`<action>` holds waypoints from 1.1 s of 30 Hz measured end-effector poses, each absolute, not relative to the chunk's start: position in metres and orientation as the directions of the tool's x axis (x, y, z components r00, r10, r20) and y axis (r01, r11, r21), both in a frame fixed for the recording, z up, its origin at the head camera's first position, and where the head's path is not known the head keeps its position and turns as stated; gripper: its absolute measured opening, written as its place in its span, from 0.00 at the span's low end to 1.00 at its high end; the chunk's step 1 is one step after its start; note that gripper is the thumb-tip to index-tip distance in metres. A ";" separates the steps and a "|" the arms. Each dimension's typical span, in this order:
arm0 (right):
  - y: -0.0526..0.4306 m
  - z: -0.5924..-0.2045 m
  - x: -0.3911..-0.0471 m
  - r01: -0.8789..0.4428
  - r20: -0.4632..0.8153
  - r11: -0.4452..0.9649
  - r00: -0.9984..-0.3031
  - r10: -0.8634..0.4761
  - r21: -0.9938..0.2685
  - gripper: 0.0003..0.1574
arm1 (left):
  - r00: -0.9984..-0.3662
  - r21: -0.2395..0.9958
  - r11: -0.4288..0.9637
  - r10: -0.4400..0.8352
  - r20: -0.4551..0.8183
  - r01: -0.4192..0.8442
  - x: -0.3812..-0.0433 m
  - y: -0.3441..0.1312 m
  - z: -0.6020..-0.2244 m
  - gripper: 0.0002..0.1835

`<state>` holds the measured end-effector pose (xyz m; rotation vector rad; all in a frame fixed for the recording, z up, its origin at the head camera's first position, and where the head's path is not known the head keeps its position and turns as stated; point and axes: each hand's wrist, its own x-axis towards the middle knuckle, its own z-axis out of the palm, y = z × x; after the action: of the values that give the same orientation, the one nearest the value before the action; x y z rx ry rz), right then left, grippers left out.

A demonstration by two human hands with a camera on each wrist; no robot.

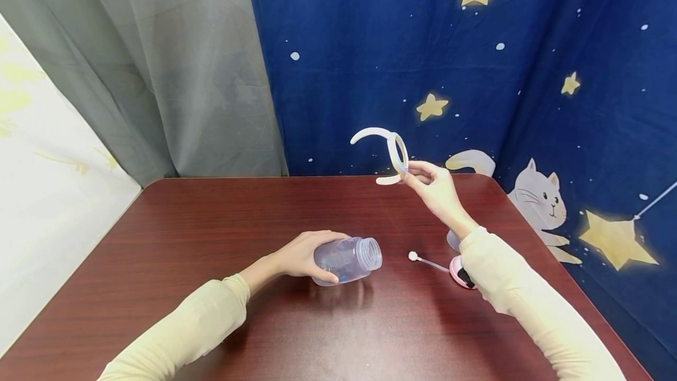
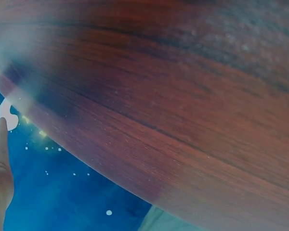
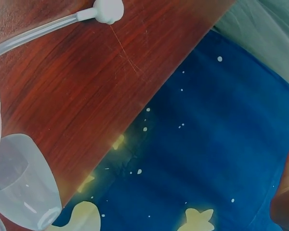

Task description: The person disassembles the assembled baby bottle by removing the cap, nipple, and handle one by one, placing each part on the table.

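My left hand [image 1: 304, 256] grips a clear plastic bottle [image 1: 344, 260], tipped on its side low over the table with its threaded, uncapped mouth facing right. Raised above the table's far side, my right hand [image 1: 436, 188] pinches a white ring with two curved handles [image 1: 398, 154], the kind found on a baby bottle. Below the right forearm lies a pink bottle lid [image 1: 460, 272] with a straw tube ending in a white weighted ball [image 1: 412, 256]. That ball [image 3: 109, 9] and a translucent cap [image 3: 26, 183] show larger in the right wrist view.
The dark red wooden table [image 1: 211, 222] ends at a blue star-patterned curtain [image 1: 370, 46] and a grey curtain [image 1: 195, 75]. My right sleeve [image 1: 529, 293] partly covers the lid and the cap beside it.
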<state>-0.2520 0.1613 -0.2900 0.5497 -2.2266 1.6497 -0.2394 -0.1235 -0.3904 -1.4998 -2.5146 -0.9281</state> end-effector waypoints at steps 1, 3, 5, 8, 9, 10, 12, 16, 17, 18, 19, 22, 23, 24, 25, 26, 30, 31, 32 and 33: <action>0.161 -0.291 -0.252 -0.481 0.467 0.259 -0.877 -0.118 -0.838 0.18 | -0.521 0.461 0.341 0.777 0.352 0.820 -0.239 -0.123 -0.390 0.41; 0.159 -0.292 -0.253 -0.482 0.467 0.258 -0.876 -0.119 -0.838 0.18 | -0.520 0.461 0.339 0.777 0.354 0.820 -0.239 -0.124 -0.390 0.41; 0.158 -0.293 -0.253 -0.480 0.466 0.260 -0.877 -0.121 -0.838 0.18 | -0.519 0.462 0.337 0.777 0.355 0.820 -0.239 -0.124 -0.390 0.41; 0.156 -0.296 -0.254 -0.476 0.461 0.270 -0.879 -0.122 -0.837 0.17 | -0.518 0.469 0.331 0.777 0.356 0.819 -0.239 -0.123 -0.390 0.41; 0.155 -0.297 -0.254 -0.474 0.459 0.271 -0.880 -0.121 -0.838 0.17 | -0.517 0.470 0.329 0.777 0.358 0.819 -0.239 -0.123 -0.390 0.40; 0.154 -0.298 -0.254 -0.471 0.456 0.270 -0.882 -0.120 -0.840 0.17 | -0.518 0.471 0.329 0.777 0.358 0.819 -0.239 -0.123 -0.390 0.40; 0.154 -0.299 -0.255 -0.464 0.450 0.272 -0.886 -0.113 -0.843 0.17 | -0.517 0.473 0.326 0.777 0.359 0.819 -0.239 -0.123 -0.391 0.40; 0.153 -0.304 -0.257 -0.442 0.432 0.281 -0.896 -0.101 -0.852 0.17 | -0.516 0.469 0.328 0.777 0.359 0.820 -0.239 -0.123 -0.391 0.40; 0.152 -0.305 -0.258 -0.437 0.427 0.282 -0.899 -0.101 -0.854 0.17 | -0.516 0.470 0.326 0.778 0.360 0.820 -0.239 -0.123 -0.391 0.40; 0.152 -0.307 -0.259 -0.432 0.422 0.283 -0.901 -0.100 -0.856 0.17 | -0.514 0.471 0.324 0.778 0.361 0.821 -0.239 -0.123 -0.391 0.40; 0.153 -0.308 -0.260 -0.428 0.417 0.280 -0.903 -0.102 -0.859 0.17 | -0.516 0.473 0.325 0.777 0.360 0.819 -0.239 -0.123 -0.391 0.40; 0.153 -0.313 -0.264 -0.418 0.406 0.259 -0.908 -0.103 -0.871 0.18 | -0.518 0.479 0.324 0.778 0.356 0.816 -0.238 -0.123 -0.391 0.40; 0.154 -0.316 -0.266 -0.415 0.402 0.253 -0.910 -0.104 -0.874 0.18 | -0.517 0.481 0.322 0.779 0.355 0.816 -0.238 -0.123 -0.391 0.40; 0.155 -0.319 -0.269 -0.411 0.398 0.253 -0.912 -0.104 -0.876 0.18 | -0.518 0.482 0.324 0.779 0.353 0.814 -0.238 -0.123 -0.391 0.40; 0.155 -0.322 -0.271 -0.408 0.394 0.258 -0.913 -0.105 -0.876 0.19 | -0.520 0.481 0.326 0.779 0.350 0.814 -0.238 -0.123 -0.391 0.40; 0.156 -0.325 -0.274 -0.403 0.390 0.261 -0.915 -0.104 -0.877 0.19 | -0.519 0.481 0.326 0.780 0.349 0.814 -0.238 -0.123 -0.391 0.40; 0.158 -0.334 -0.281 -0.391 0.376 0.279 -0.920 -0.109 -0.877 0.19 | -0.519 0.481 0.326 0.781 0.348 0.814 -0.237 -0.123 -0.391 0.40; 0.157 -0.335 -0.282 -0.389 0.374 0.277 -0.921 -0.109 -0.878 0.19 | -0.518 0.481 0.325 0.781 0.348 0.814 -0.237 -0.123 -0.391 0.40; 0.157 -0.337 -0.283 -0.388 0.373 0.277 -0.922 -0.109 -0.879 0.18 | -0.518 0.481 0.325 0.781 0.349 0.814 -0.237 -0.123 -0.391 0.40; 0.157 -0.338 -0.284 -0.390 0.374 0.279 -0.921 -0.109 -0.877 0.18 | -0.518 0.480 0.325 0.781 0.350 0.815 -0.238 -0.123 -0.391 0.40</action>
<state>-0.2840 0.1567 -0.3377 0.4606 -2.3083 1.6913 -0.2375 -0.1233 -0.3909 -1.5143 -2.5123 -0.9612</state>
